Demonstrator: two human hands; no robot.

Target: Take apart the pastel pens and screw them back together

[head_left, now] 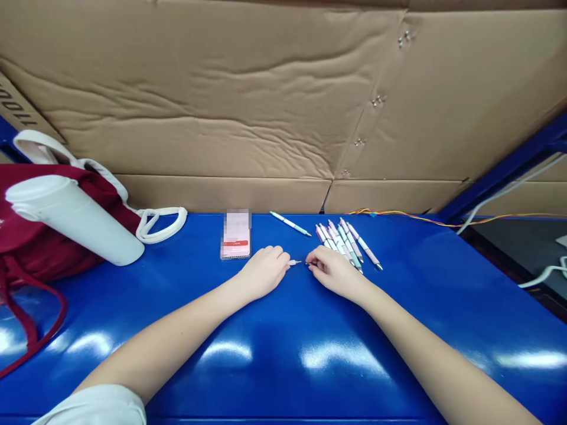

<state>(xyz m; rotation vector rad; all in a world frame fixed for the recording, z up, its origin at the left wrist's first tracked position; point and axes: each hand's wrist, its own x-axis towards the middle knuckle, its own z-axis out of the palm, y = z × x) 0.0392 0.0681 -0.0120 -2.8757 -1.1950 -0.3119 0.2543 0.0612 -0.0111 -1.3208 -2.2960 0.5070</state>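
Inspecting two bare hands at a small white pen part on a blue bench

Count: two hands, both the person's own; one small white pen part; one loose pen; one group of pens, at least five, overlapping too closely for an exact count; one phone, its upper part blurred; one white tumbler; one dark red tote bag.

Pose: both forearms lie low and extended across the blue metal bench [398, 336], converging at centre. The left hand [264, 273] and right hand [336, 273] rest palm down, facing each other, near but not touching.

Grip: the left hand's fingertips [283, 256] are closed on the small white pen part [295, 262], which lies between the hands. Its thin dark tip reaches the right hand's curled fingertips [311, 267]. Whether the right hand is gripping it cannot be told.

Surroundings: the group of pens [345, 243] lies just beyond the right hand, with the loose pen [290, 224] farther along the bench. The phone [236, 236] is beyond the left hand. The white tumbler [71, 218] lies on its side against the dark red tote bag [26, 236]
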